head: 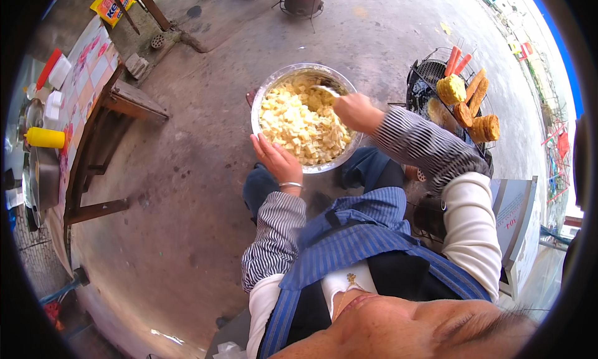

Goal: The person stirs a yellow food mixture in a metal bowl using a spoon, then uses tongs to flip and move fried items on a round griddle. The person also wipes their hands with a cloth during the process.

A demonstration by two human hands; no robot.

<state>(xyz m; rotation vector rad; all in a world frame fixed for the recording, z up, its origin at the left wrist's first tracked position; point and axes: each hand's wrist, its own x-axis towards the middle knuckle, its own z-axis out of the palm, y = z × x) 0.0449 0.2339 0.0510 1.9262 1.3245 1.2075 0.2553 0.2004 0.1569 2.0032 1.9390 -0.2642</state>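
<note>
A metal bowl point(349, 84) stands before me, filled with pale yellow diced pieces point(299, 125) in a light, sticky coating. My left hand point(279, 161) holds its near left rim, fingers along the outer wall. In my right hand point(359, 112) is the handle of a metal spoon point(325, 89), whose far end dips into the mix at the back right and is partly hidden. What supports the bowl is mostly covered by it.
At right, a wok point(423, 85) with dark oil carries a wire rack of fried pieces point(484, 128) and pink sausages point(452, 61). At left is a cloth-covered table point(91, 62) with a yellow squeeze bottle point(45, 138). A wooden stool point(135, 102) stands beside it. A metal-sided box point(514, 228) is near my right elbow.
</note>
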